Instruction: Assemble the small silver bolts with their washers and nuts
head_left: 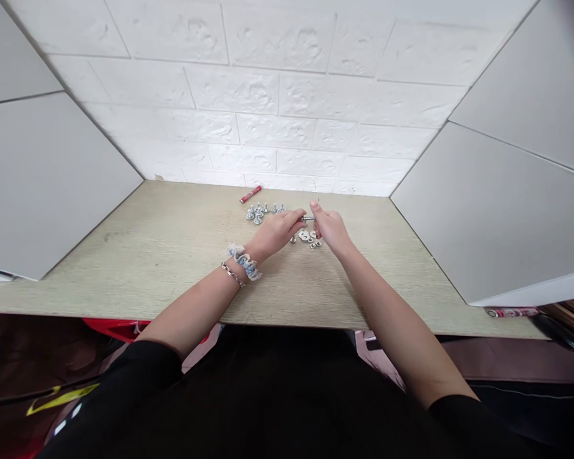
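My left hand (281, 229) is closed, its fingertips pinching one end of a silver bolt (309, 218). The bolt lies level just above the table, and its other end runs into the curled fingers of my right hand (330, 229), whose thumb points up. Whatever sits on the bolt inside the fingers is hidden. Below the hands lie flat washers (303, 235) and several loose nuts (312, 245). Another bolt (293, 239) stands close under my left fingers. Left of the hands, several bolts with hardware on them (257, 214) stand in a group, shanks up.
The pale wooden table (182, 255) ends at a white brick-patterned wall (277, 95). A red tube-like stick (251, 194) lies near the wall. Grey panels stand on the left (52, 185) and right (497, 210). A red-patterned item (513, 312) lies at the right front edge.
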A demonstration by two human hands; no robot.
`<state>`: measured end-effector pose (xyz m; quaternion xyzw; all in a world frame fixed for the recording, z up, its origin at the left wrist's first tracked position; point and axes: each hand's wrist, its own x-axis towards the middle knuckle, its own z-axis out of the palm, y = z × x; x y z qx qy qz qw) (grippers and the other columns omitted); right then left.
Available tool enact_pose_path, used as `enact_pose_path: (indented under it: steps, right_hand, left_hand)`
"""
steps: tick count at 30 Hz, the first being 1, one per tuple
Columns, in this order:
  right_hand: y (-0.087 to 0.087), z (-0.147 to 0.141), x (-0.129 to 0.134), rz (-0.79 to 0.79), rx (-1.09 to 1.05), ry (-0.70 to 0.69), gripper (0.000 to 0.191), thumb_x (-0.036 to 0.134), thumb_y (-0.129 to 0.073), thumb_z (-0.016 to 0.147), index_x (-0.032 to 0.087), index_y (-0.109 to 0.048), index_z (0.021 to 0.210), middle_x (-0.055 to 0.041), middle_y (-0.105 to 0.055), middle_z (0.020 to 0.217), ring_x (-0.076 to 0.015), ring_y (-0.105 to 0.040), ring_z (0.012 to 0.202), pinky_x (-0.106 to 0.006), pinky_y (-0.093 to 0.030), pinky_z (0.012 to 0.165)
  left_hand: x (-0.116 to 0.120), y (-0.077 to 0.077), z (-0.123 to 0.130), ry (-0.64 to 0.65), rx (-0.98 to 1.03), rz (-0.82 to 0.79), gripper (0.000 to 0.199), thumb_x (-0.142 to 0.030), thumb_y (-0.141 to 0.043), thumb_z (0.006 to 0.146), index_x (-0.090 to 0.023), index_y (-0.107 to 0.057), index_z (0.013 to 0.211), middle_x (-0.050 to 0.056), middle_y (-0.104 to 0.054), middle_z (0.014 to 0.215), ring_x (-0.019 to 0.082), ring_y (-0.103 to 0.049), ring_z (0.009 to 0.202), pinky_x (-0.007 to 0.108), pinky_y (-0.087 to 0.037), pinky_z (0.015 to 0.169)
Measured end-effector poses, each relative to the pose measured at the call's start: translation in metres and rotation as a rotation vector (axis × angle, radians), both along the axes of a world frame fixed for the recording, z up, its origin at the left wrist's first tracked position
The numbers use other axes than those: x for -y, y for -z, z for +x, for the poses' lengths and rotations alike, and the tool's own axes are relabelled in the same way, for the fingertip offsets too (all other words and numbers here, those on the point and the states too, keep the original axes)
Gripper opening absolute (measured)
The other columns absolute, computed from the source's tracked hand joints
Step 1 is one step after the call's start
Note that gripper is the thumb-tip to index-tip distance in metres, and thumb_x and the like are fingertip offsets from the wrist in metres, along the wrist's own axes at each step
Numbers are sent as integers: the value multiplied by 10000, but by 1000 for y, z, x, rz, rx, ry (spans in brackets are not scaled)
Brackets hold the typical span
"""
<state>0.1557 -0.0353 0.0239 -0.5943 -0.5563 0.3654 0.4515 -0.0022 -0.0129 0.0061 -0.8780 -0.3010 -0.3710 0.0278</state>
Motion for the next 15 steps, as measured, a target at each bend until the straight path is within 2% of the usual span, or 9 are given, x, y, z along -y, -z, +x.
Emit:
enact_pose_path:
  steps: [6, 11, 15]
  right_hand:
    - [2, 0, -1, 49, -20, -50, 548, 657, -479, 772, 181, -398, 514, 32, -395, 452, -84, -390, 444, -236, -331, 485]
    - [3, 0, -4, 67, -126, -94, 466, 626, -545, 736, 182, -467, 616, 32, -483, 540, -78, -420, 456, -228, -357, 473]
    - [3, 1, -6, 66, -236, -133, 374, 528, -618, 697, 172, -504, 671, 35, -511, 570, -62, -434, 439, -212, -352, 453]
  left_hand:
    - [2, -2, -1, -8, 4, 8, 201, -297, -460, 922, -156, -540, 1041, 46, -651, 842, 138, -609, 735, 233, -450, 648]
    - [0, -2, -2, -14, 32, 25, 179, -281, -478, 915, -164, -548, 1031, 39, -651, 833, 129, -608, 724, 227, -452, 648]
    - [-1, -2, -3, -24, 31, 3, 175, -293, -487, 910, -166, -554, 1010, 20, -637, 766, 120, -588, 664, 218, -433, 607]
